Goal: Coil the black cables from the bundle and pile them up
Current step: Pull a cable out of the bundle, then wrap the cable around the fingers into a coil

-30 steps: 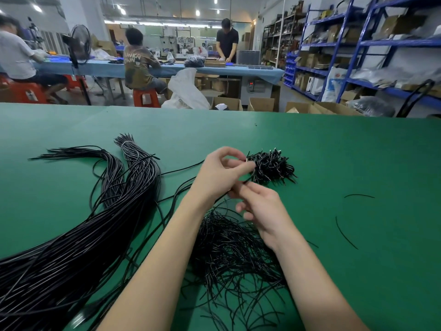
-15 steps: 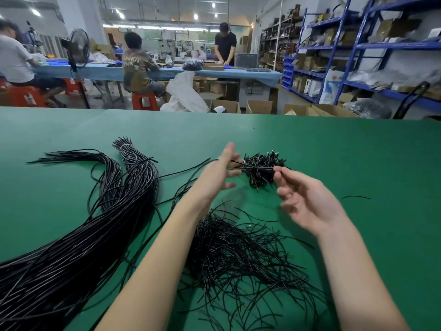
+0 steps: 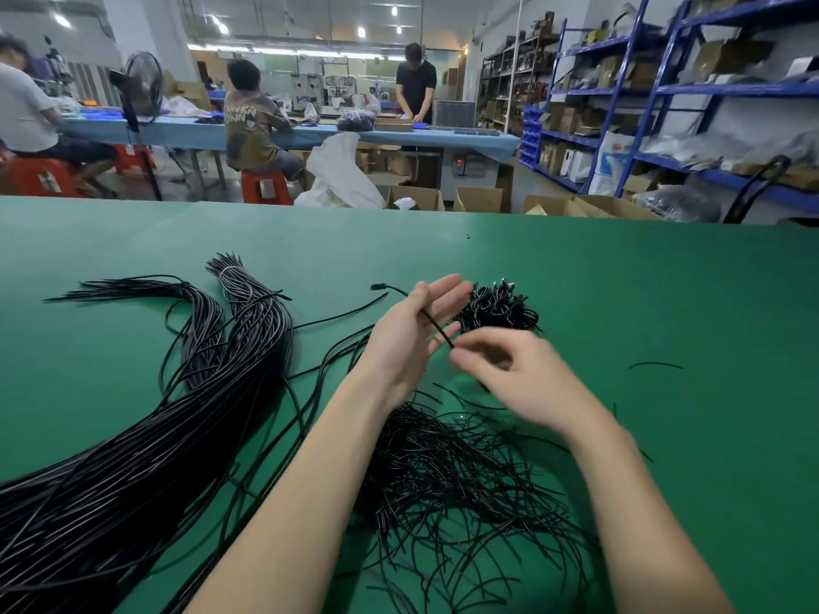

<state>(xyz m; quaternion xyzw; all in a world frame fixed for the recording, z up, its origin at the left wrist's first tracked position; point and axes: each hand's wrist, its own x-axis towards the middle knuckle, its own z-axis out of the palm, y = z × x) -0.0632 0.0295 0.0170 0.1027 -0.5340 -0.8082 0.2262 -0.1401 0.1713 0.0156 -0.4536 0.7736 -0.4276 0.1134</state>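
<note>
My left hand [image 3: 414, 334] lies flat under 1 cable [image 3: 436, 326], fingers straight; my right hand [image 3: 516, 376] pinches its end. Small coiled pile [image 3: 496, 308] beyond my hands, big bundle [image 3: 133, 458] left of them, mostly uncoiled

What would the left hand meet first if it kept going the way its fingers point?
Probably the pile of coiled cables: the left hand has straight fingers aimed up and right, with their tips just short of it. The hand may be raised above the green table, so depth is uncertain.

Cable bundle [image 3: 133, 458] sprawls on the worktop's [image 3: 664, 303] left. Coiled pile [image 3: 498, 308] sits behind the hands; loose ties [image 3: 452, 480] lie nearer.
</note>
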